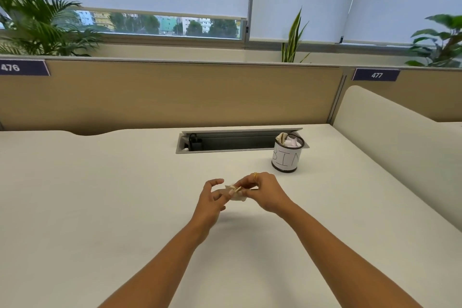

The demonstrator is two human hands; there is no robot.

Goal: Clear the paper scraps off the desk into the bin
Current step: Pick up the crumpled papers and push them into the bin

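A small crumpled paper scrap (237,196) is held just above the white desk (100,195) at its middle. My right hand (265,191), with a ring on one finger, pinches the scrap from the right. My left hand (212,197) touches the scrap from the left with fingers loosely curled; its grip is partly hidden. The bin (286,157), a small round cup with a white label reading BIN, stands behind and to the right of my hands. Several paper scraps (290,140) stick out of its top.
An open cable tray (225,142) is cut into the desk behind my hands, left of the bin. A tan partition (175,92) closes the back edge and a white divider (390,132) the right side. Plants stand beyond.
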